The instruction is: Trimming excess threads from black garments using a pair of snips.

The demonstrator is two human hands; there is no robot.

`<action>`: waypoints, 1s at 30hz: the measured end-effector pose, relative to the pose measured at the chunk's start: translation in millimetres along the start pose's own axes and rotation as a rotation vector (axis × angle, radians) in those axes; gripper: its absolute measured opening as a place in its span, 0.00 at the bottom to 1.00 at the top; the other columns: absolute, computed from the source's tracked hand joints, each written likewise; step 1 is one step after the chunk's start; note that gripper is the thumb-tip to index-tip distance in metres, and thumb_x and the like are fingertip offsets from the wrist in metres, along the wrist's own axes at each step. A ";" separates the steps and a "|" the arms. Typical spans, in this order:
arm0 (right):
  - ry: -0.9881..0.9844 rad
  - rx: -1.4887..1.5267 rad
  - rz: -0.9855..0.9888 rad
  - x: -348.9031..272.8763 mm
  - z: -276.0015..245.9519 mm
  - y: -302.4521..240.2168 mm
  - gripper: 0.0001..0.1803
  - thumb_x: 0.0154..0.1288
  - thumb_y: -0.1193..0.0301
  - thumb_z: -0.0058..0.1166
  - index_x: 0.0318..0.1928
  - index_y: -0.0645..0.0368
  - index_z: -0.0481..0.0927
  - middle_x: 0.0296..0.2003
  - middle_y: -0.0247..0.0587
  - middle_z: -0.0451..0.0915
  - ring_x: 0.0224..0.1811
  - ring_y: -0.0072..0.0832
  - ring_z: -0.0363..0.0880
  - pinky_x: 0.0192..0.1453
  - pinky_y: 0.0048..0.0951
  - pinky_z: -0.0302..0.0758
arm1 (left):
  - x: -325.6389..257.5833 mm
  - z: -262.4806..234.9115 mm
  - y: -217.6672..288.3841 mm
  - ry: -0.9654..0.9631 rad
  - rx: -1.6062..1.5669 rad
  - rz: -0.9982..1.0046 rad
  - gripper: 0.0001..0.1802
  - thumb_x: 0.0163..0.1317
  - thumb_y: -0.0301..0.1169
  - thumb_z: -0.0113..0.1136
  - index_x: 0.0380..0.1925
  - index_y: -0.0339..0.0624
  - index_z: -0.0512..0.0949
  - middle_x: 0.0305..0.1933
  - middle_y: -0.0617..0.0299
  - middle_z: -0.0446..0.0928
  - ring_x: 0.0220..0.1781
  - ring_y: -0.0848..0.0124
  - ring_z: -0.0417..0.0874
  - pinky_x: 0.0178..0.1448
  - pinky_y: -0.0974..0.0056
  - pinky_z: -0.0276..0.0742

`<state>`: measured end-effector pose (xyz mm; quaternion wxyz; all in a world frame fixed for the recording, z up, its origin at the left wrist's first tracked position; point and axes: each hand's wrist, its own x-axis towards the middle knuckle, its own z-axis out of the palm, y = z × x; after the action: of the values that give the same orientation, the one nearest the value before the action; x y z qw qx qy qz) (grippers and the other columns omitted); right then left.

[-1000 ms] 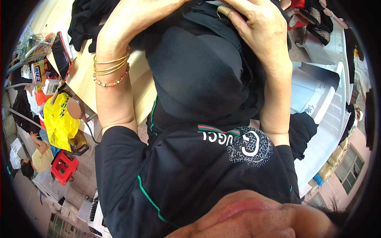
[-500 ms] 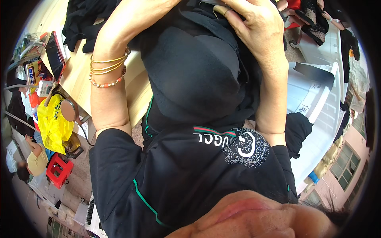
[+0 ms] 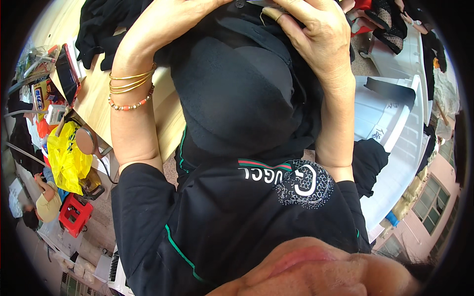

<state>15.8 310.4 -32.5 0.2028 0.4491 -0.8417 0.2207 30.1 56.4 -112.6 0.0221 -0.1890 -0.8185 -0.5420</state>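
Observation:
A black garment [image 3: 222, 98] lies bunched across my lap and rises toward the top edge, with a dark round button [image 3: 240, 4] showing on it. My left hand [image 3: 192, 11] is at the garment's upper left, its fingertips cut off by the top edge. On the other side, my right hand [image 3: 316, 34] is closed over the cloth, thumb and fingers bent together. By its thumb, a thin shiny sliver [image 3: 254, 1] and a fine curved strand show; what the fingers grip is mostly out of view.
A wooden table [image 3: 94, 103] stands left, bearing more black cloth [image 3: 106, 29]. Beyond are a yellow plastic bag [image 3: 64, 153], a red stool [image 3: 75, 215] and a seated person [image 3: 48, 202]. To the right, a white plastic bin [image 3: 395, 177] has black cloth on its edge.
My hands and forearms have shifted slightly left and up. The button on the black garment has come into clearer sight between my hands.

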 end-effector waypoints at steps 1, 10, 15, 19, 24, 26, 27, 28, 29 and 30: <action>0.002 -0.006 -0.006 -0.5 -0.2 0.1 0.18 0.56 0.71 0.70 0.49 0.55 0.88 0.33 0.38 0.79 0.34 0.36 0.80 0.38 0.36 0.75 | 0.0 -1.5 0.3 -0.002 0.000 0.001 0.19 0.77 0.37 0.59 0.59 0.35 0.81 0.52 0.62 0.85 0.55 0.74 0.83 0.63 0.70 0.76; 0.000 0.070 0.007 0.2 -0.6 -2.1 0.17 0.56 0.72 0.71 0.48 0.56 0.89 0.32 0.39 0.79 0.33 0.36 0.80 0.37 0.35 0.75 | 8.1 4.6 59.8 0.077 0.077 -0.032 0.07 0.68 0.27 0.65 0.39 0.33 0.82 0.35 0.59 0.79 0.42 0.67 0.77 0.49 0.63 0.73; -0.006 0.090 0.007 0.9 -1.8 -2.8 0.17 0.57 0.72 0.71 0.48 0.56 0.89 0.32 0.39 0.79 0.33 0.36 0.80 0.37 0.35 0.75 | 6.9 4.4 62.4 0.069 0.111 -0.045 0.07 0.68 0.27 0.64 0.40 0.34 0.82 0.34 0.61 0.77 0.41 0.70 0.76 0.47 0.64 0.73; -0.003 0.069 0.000 1.0 0.9 -2.3 0.16 0.57 0.71 0.71 0.48 0.57 0.88 0.32 0.39 0.78 0.33 0.37 0.80 0.37 0.35 0.75 | 7.3 5.5 61.6 0.074 0.149 -0.005 0.06 0.68 0.27 0.65 0.39 0.34 0.82 0.34 0.60 0.77 0.40 0.70 0.76 0.47 0.64 0.73; -0.018 0.090 -0.007 1.9 3.5 -0.5 0.16 0.57 0.72 0.71 0.47 0.57 0.89 0.31 0.39 0.78 0.33 0.36 0.80 0.36 0.35 0.75 | 7.3 5.1 61.0 0.058 0.140 -0.003 0.06 0.69 0.27 0.64 0.39 0.34 0.82 0.33 0.61 0.77 0.40 0.70 0.76 0.47 0.65 0.73; -0.020 0.088 -0.013 1.4 4.2 0.4 0.16 0.57 0.72 0.71 0.47 0.56 0.89 0.31 0.38 0.78 0.33 0.36 0.80 0.36 0.35 0.75 | 6.7 5.3 58.7 0.060 0.096 -0.017 0.06 0.69 0.27 0.64 0.40 0.34 0.82 0.34 0.61 0.77 0.40 0.70 0.76 0.48 0.65 0.73; -0.008 0.082 -0.020 1.3 4.3 0.6 0.16 0.57 0.72 0.71 0.47 0.57 0.89 0.32 0.39 0.79 0.33 0.36 0.80 0.36 0.34 0.75 | 6.4 5.3 57.9 0.061 0.052 -0.031 0.06 0.69 0.27 0.64 0.40 0.34 0.82 0.34 0.62 0.77 0.41 0.71 0.76 0.48 0.66 0.73; 0.006 0.076 -0.027 1.1 4.6 0.8 0.16 0.57 0.72 0.71 0.47 0.57 0.89 0.32 0.39 0.79 0.32 0.36 0.80 0.35 0.34 0.75 | 6.4 5.0 58.1 0.062 0.053 -0.031 0.06 0.69 0.27 0.64 0.40 0.34 0.82 0.34 0.62 0.77 0.41 0.71 0.76 0.48 0.66 0.73; 0.010 0.072 -0.024 -1.8 15.2 7.8 0.16 0.57 0.72 0.71 0.47 0.57 0.89 0.32 0.39 0.79 0.32 0.36 0.80 0.35 0.34 0.75 | 8.4 5.2 59.5 0.053 0.052 -0.028 0.07 0.70 0.27 0.63 0.40 0.34 0.82 0.35 0.62 0.77 0.41 0.71 0.76 0.49 0.66 0.73; 0.235 0.329 -0.096 -6.4 35.4 20.6 0.16 0.57 0.72 0.71 0.48 0.57 0.89 0.32 0.39 0.79 0.33 0.36 0.80 0.35 0.34 0.75 | 10.5 5.5 61.2 0.044 0.051 -0.025 0.07 0.70 0.27 0.63 0.40 0.33 0.82 0.36 0.62 0.77 0.42 0.72 0.76 0.49 0.67 0.73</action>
<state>-3.4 305.3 -68.8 0.2340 0.4870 -0.7424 0.3962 41.7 85.3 -58.6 0.0382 -0.1659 -0.8337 -0.5253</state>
